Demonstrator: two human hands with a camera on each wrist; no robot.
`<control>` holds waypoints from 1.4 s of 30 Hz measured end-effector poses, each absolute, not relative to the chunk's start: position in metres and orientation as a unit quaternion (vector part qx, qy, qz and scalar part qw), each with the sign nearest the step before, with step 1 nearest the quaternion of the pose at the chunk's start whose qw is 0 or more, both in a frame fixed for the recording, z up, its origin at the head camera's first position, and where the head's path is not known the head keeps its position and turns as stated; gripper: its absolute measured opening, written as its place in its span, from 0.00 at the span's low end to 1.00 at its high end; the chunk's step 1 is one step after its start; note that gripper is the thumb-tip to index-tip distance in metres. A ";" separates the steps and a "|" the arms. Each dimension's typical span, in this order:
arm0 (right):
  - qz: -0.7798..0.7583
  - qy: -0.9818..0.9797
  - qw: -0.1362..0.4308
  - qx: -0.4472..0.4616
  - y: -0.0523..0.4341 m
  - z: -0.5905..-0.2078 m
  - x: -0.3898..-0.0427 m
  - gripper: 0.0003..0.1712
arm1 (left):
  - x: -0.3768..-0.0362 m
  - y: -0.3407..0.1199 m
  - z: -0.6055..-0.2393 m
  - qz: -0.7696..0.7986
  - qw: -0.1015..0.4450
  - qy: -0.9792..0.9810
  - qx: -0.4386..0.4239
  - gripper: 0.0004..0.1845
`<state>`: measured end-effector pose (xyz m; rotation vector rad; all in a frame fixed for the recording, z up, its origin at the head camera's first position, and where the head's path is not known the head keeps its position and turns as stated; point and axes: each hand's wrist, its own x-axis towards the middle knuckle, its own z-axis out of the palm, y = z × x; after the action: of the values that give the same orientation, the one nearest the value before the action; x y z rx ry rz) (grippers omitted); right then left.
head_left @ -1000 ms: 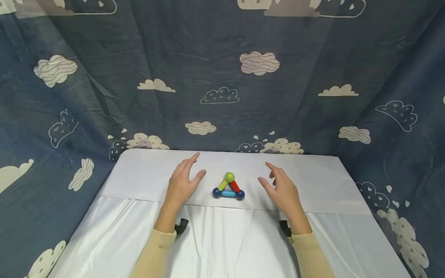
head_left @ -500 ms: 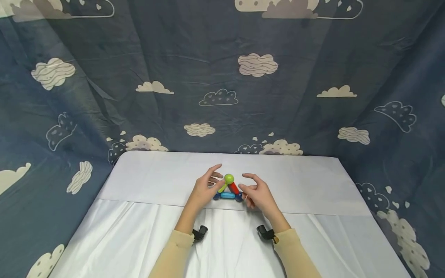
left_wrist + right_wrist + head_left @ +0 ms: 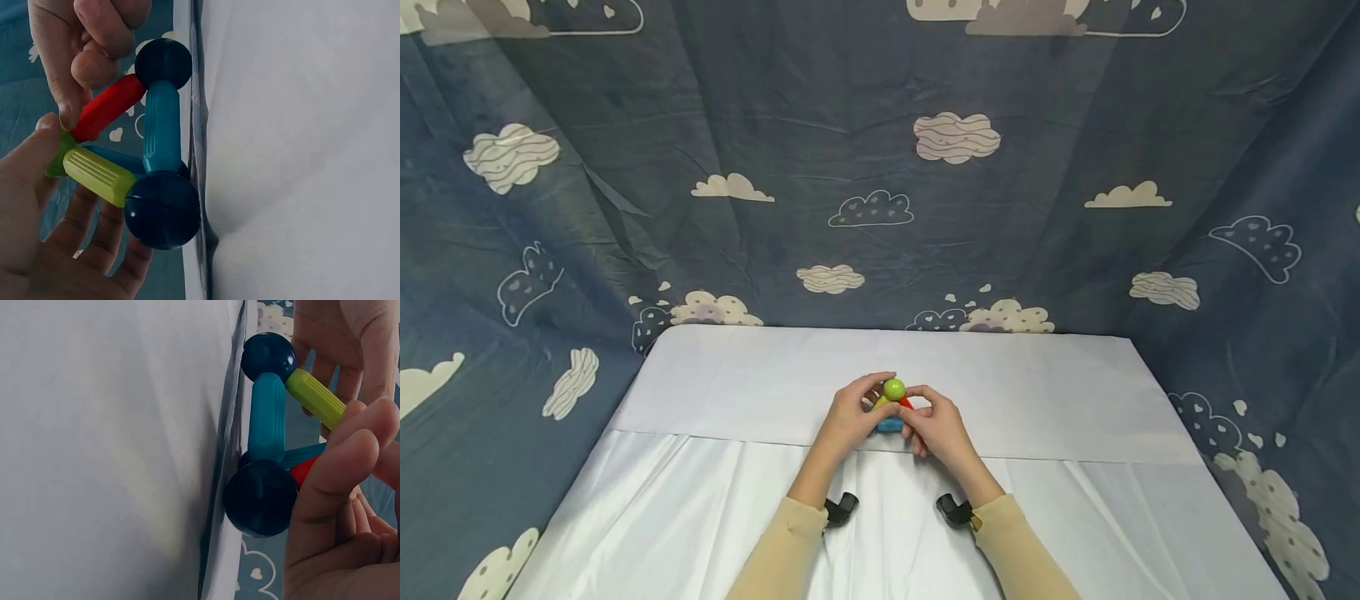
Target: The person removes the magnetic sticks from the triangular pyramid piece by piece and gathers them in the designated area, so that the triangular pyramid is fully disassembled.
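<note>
A building toy of rods and balls stands on the white table, mostly behind both hands in the head view. Its light green ball (image 3: 894, 389) is on top. In the left wrist view a red rod (image 3: 109, 106) and a yellow-green rod (image 3: 99, 175) slope from that ball to dark blue balls (image 3: 164, 211), joined by a blue rod (image 3: 162, 125). Another blue rod runs behind. My left hand (image 3: 846, 417) holds the top near the green ball, thumb in front, fingers behind. My right hand (image 3: 946, 429) pinches the red rod's upper end between thumb and index finger.
The table (image 3: 1037, 400) is covered in white cloth, with a seam across it in front of the toy. A dark blue curtain (image 3: 775, 250) with cloud prints hangs behind and at the sides. Black wrist cameras (image 3: 842, 508) sit on both wrists.
Both hands have come inward from either side of the toy and taken hold of its upper part. The toy stays in about the same spot.
</note>
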<state>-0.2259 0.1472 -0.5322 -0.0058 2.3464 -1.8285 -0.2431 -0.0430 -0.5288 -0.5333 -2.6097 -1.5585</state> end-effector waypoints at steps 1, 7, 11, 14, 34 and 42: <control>-0.613 0.786 0.080 -0.004 0.147 -0.533 -0.226 0.19 | -0.243 -0.043 -0.529 -0.505 0.029 -0.846 -0.172 0.28; -0.609 0.790 0.066 -0.014 0.146 -0.535 -0.225 0.16 | -0.243 -0.042 -0.529 -0.509 0.038 -0.843 -0.169 0.25; -0.605 0.793 0.061 -0.021 0.145 -0.534 -0.225 0.15 | -0.244 -0.042 -0.530 -0.506 0.048 -0.843 -0.174 0.23; -0.603 0.796 0.058 -0.025 0.144 -0.533 -0.225 0.14 | -0.244 -0.043 -0.531 -0.506 0.050 -0.843 -0.176 0.22; -0.604 0.796 0.033 0.011 0.154 -0.532 -0.228 0.14 | -0.250 -0.055 -0.532 -0.542 0.098 -0.827 -0.115 0.20; -0.555 0.830 0.027 0.040 0.164 -0.523 -0.228 0.13 | -0.254 -0.067 -0.534 -0.541 0.103 -0.829 -0.100 0.23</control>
<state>-0.2284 0.1636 -0.5226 0.1238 2.5641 -1.7139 -0.2537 -0.0669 -0.5341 -0.2936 -2.4450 -1.5964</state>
